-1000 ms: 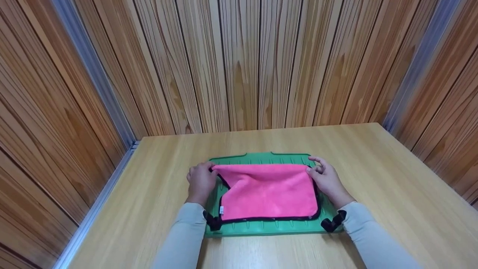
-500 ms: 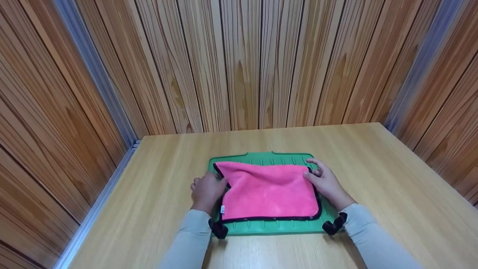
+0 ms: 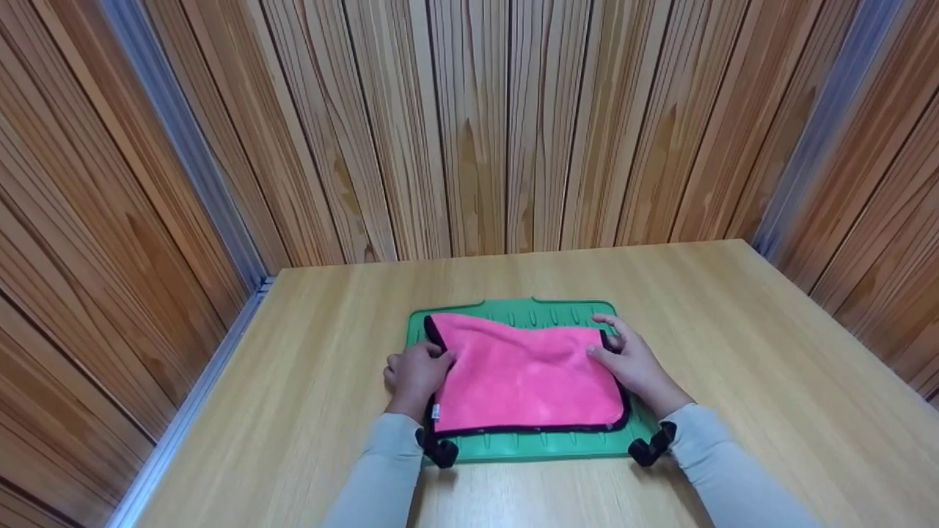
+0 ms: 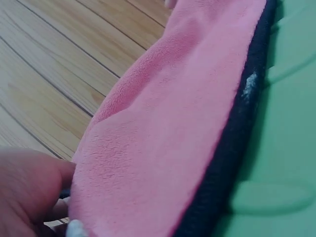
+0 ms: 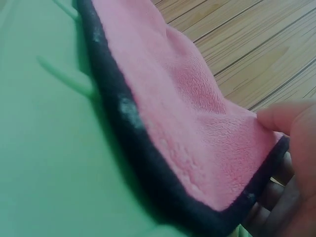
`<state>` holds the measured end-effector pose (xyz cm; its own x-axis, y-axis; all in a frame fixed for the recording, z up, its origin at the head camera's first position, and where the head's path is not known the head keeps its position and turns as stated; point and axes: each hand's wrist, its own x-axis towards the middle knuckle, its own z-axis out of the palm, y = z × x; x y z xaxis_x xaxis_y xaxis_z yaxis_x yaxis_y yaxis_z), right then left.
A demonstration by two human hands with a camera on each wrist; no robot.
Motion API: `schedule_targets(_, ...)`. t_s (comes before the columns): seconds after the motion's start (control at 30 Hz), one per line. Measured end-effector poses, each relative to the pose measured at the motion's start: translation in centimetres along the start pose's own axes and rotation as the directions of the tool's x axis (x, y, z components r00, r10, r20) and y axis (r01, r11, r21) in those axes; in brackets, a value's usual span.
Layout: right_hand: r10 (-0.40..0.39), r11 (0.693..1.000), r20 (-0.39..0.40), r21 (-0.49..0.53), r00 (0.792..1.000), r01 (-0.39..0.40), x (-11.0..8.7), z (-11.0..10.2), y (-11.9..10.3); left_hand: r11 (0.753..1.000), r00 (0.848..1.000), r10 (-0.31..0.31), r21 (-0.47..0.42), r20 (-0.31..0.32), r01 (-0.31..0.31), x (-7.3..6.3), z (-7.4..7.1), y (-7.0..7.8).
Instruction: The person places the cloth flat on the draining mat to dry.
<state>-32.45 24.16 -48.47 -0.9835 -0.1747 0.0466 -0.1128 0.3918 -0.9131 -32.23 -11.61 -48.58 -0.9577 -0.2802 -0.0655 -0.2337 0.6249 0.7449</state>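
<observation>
A pink cloth (image 3: 524, 378) with a black border lies over a green ribbed mat (image 3: 543, 446), its far edge raised and wavy. My left hand (image 3: 419, 375) pinches the cloth's left edge between thumb and fingers, partway along that side; the far left corner sticks up beyond it. At the right edge, my right hand (image 3: 634, 363) pinches the cloth with the thumb on the pink face and fingers behind. In the right wrist view, the thumb (image 5: 284, 116) presses on the pink cloth (image 5: 197, 118) near its black border. The left fingertips are partly hidden behind the cloth.
Both rest on a light wooden table (image 3: 330, 330). Wood-panelled walls (image 3: 469, 132) stand behind and at the sides, with metal posts in the corners. A black strap mount (image 3: 440, 449) sits at the left wrist and another mount (image 3: 651, 444) at the right.
My left hand let go of the far left corner, slid nearer along the left side and took hold of the edge there. My right hand shifted slightly left and nearer, still pinching the cloth.
</observation>
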Motion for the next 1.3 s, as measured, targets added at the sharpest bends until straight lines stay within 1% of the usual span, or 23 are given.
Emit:
schedule_targets(0.07, 0.003, 1.000, 0.006, -0.010, 1.000, -0.003, 0.0, 0.1, 0.0, 1.000, 1.000, 0.012, -0.010, -0.004, -0.012, 0.2, 0.2, -0.2)
schedule_targets(0.17, 0.008, 0.999, -0.012, -0.050, 1.000, -0.009, 0.1, 0.2, 0.1, 0.999, 0.999, 0.038, -0.016, -0.003, -0.038, 0.5, 0.2, -0.5)
schedule_targets(0.3, 0.019, 0.994, -0.051, -0.104, 0.999, -0.024, -0.1, -0.2, 0.4, 0.999, 0.999, 0.048, -0.021, -0.015, -0.048, 0.6, -0.5, -0.6)
schedule_targets(0.43, 0.027, 0.992, -0.054, -0.122, 0.998, -0.033, -0.3, -0.5, 0.5, 0.998, 0.998, 0.054, -0.010, -0.025, -0.054, 0.5, -1.4, -0.7)
schedule_targets(0.57, 0.031, 0.989, -0.027, -0.144, 0.999, -0.034, -0.5, -0.7, 0.5, 0.997, 0.997, 0.076, -0.008, 0.012, -0.076, 0.3, -1.8, -1.0)
schedule_targets(0.67, 0.022, 0.985, -0.002, -0.174, 1.000, -0.022, -1.1, -0.9, 0.4, 0.993, 0.993, 0.114, 0.010, 0.045, -0.114, 0.0, -2.2, -1.5)
schedule_targets(0.77, 0.018, 0.979, 0.022, -0.204, 1.000, -0.013, -1.8, -1.1, 0.3, 0.985, 0.983, 0.162, 0.047, 0.084, -0.166, -0.4, -2.6, -2.0)
schedule_targets(0.9, 0.027, 0.979, 0.064, -0.203, 0.998, -0.013, -3.0, -1.3, 0.3, 0.969, 0.967, 0.215, 0.092, 0.133, -0.228, -1.4, -3.3, -2.4)
schedule_targets(1.0, 0.024, 0.980, 0.095, -0.201, 0.995, -0.004, -4.0, -1.4, 0.3, 0.959, 0.959, 0.244, 0.108, 0.147, -0.261, -2.0, -3.6, -2.7)
schedule_targets(1.1, 0.008, 0.975, 0.117, -0.222, 0.993, 0.018, -4.8, -1.5, 0.4, 0.951, 0.950, 0.272, 0.112, 0.151, -0.290, -2.4, -3.6, -3.0)
schedule_targets(1.3, -0.045, 0.965, 0.157, -0.247, 0.987, 0.083, -6.1, -1.7, 0.7, 0.953, 0.947, 0.278, 0.076, 0.159, -0.292, -2.9, -3.5, -3.7)
